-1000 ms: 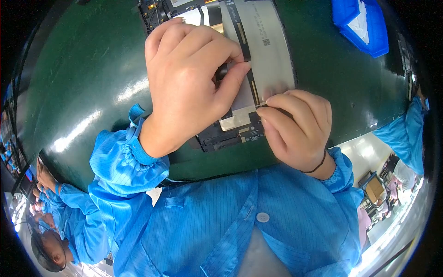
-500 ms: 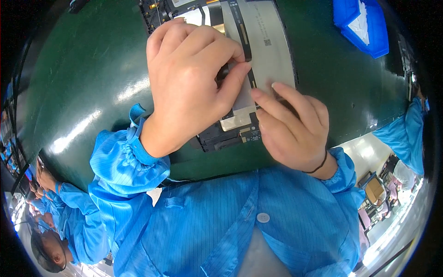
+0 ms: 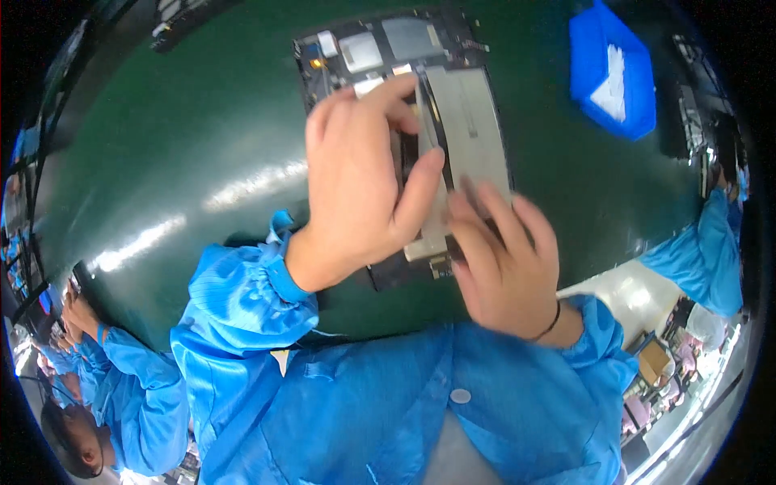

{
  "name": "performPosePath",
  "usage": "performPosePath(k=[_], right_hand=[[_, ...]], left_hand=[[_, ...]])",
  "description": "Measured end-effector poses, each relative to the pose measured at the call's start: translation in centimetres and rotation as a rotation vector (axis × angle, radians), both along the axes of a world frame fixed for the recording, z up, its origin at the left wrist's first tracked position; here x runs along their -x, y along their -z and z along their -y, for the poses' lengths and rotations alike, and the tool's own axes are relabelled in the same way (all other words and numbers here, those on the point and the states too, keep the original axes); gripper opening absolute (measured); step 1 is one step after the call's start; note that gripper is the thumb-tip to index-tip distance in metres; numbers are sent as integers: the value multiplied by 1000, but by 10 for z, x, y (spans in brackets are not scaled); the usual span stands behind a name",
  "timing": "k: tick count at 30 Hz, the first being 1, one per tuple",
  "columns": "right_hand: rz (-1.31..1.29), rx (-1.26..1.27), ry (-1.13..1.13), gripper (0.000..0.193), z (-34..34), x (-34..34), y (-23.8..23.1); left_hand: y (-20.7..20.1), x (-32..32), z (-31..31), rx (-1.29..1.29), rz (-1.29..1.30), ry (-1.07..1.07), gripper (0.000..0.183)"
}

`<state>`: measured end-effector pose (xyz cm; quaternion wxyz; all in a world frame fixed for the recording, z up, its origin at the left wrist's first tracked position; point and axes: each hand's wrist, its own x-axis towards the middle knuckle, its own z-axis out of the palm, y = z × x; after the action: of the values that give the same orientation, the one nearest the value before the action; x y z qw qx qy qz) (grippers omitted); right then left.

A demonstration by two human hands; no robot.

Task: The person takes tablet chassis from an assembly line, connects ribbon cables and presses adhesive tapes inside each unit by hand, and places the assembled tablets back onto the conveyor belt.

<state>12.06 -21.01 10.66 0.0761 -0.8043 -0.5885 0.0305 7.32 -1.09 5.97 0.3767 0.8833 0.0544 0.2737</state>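
An opened tablet [image 3: 400,36] lies on the green table, its far end showing grey and white parts in a black frame. Its right half is a long pale-grey battery [image 3: 473,113], with a narrow black strip [image 3: 434,121] running down the middle. My left hand [image 3: 356,170] lies over the left half, thumb and forefinger spread apart along the strip, nothing visible between them. At the battery's near end, my right hand [image 3: 509,259] has its fingers spread and bent, tips by the strip's lower part; they are slightly blurred and its thumb is hard to make out.
A blue bin [image 3: 638,97] with white pieces inside stands on the green table [image 3: 210,105] at the far right. Dark equipment [image 3: 182,20] sits at the far left. A co-worker's hands [image 3: 79,315] rest at the left edge, and a blue sleeve [image 3: 699,259] shows at right.
My left thumb and forefinger, close together at the strip before, have spread apart. My right fingers remain by the strip's lower part. The view has shifted, showing more of the tablet's far end.
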Motion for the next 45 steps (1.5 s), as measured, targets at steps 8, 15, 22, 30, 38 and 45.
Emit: performPosePath(k=[8, 15, 22, 30, 38, 45], right_hand=[[-227, -134, 102, 60, -21, -46, 9], [-822, -459, 460, 62, -6, -44, 52], [-1139, -755, 389, 61, -61, -129, 7], [-762, -715, 563, 54, -158, -347, 57], [-64, -385, 107, 36, -320, -288, 52], [-102, 88, 42, 39, -427, -260, 52]], left_hand=[[10, 19, 0, 153, 109, -156, 61], [30, 56, 25, 676, 39, 45, 75], [38, 39, 13, 637, 256, 126, 71], [42, 27, 23, 690, 124, 106, 55], [41, 21, 32, 635, 77, 79, 55], [41, 6, 46, 665, 98, 86, 54]])
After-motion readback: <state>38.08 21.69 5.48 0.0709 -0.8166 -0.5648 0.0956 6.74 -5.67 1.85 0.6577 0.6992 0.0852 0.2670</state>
